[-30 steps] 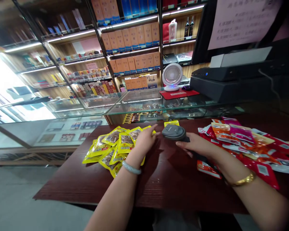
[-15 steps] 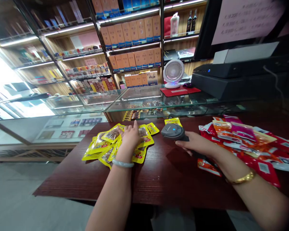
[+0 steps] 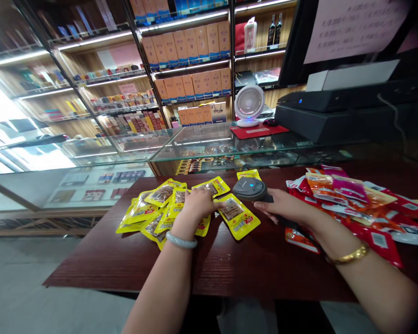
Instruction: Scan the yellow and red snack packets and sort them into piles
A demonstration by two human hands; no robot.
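Note:
My right hand (image 3: 280, 206) is wrapped round the handle of a dark grey barcode scanner (image 3: 250, 189), held above the table with its head pointing left. My left hand (image 3: 199, 206) reaches over a pile of yellow snack packets (image 3: 142, 208), a digit stretched out to the right. That digit touches the upper left of a single yellow snack packet (image 3: 238, 218) lying flat beside the pile, just below the scanner head. Another yellow packet (image 3: 250, 174) shows behind the scanner, partly covered by it.
On the right of the dark wooden table (image 3: 209, 269) lies a heap of red, orange and pink packets (image 3: 351, 199). Behind stand a glass display counter (image 3: 198, 139), a white fan (image 3: 250, 104) on a red mat (image 3: 261, 132) and a black machine (image 3: 320, 118). Shelves of boxes line the wall.
A yellow packet has come off the pile to the right, below the scanner. My left hand has shifted slightly right and down with it. My right hand and the scanner are nearly still.

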